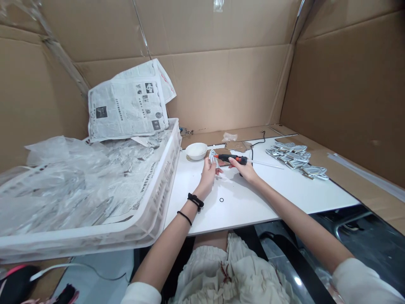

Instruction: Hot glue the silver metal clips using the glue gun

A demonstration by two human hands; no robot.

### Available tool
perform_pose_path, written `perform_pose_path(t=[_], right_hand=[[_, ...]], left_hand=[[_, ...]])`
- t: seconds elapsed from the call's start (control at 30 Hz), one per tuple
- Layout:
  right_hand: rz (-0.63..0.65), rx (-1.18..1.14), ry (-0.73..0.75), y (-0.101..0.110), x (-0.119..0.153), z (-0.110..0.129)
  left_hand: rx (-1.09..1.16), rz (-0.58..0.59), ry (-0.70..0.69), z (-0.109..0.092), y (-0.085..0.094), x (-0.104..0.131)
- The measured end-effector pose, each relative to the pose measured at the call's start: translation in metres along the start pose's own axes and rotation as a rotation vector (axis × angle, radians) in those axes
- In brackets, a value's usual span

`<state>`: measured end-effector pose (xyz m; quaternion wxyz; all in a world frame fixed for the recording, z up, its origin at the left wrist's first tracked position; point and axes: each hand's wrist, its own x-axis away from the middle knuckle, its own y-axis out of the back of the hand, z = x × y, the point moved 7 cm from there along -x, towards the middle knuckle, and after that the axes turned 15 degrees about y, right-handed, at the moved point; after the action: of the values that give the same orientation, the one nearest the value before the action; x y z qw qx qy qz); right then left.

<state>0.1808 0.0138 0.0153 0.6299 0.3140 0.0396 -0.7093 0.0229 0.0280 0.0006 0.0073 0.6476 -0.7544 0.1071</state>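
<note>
Near the middle of the white board point(202, 209), my left hand point(209, 174) is closed on a small white part point(213, 157), which stands up from the fingers. My right hand point(244, 169) is wrapped round a black and orange glue gun point(232, 159), with a clear glue stick point(267, 164) coming out of its back end. The gun's orange tip points left and meets or nearly meets the white part. A white bowl point(196, 151) sits just behind my left hand. A small black ring point(221, 199) lies on the board in front of my hands.
At the left stands a large white plastic basket point(172, 169) with plastic-wrapped items and newspaper point(126, 105). A pile of white and metal parts point(292, 156) lies at the board's right. A black cord point(252, 147) runs behind my right hand. Cardboard walls point(221, 84) surround the table.
</note>
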Motion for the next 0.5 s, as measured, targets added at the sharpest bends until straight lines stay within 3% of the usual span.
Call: perform_pose_path(t=[0.2,0.5], right_hand=[[-0.016,-0.009,0.028,0.0015,-0.0003,0.0066],[-0.056,-0.049,-0.003,-0.0004,0.0010,-0.0024]], left_hand=[[0.003,0.028,-0.007,-0.0012,-0.0026,0.0019],[-0.109,0.007,-0.064,-0.0009,-0.0040,0.0003]])
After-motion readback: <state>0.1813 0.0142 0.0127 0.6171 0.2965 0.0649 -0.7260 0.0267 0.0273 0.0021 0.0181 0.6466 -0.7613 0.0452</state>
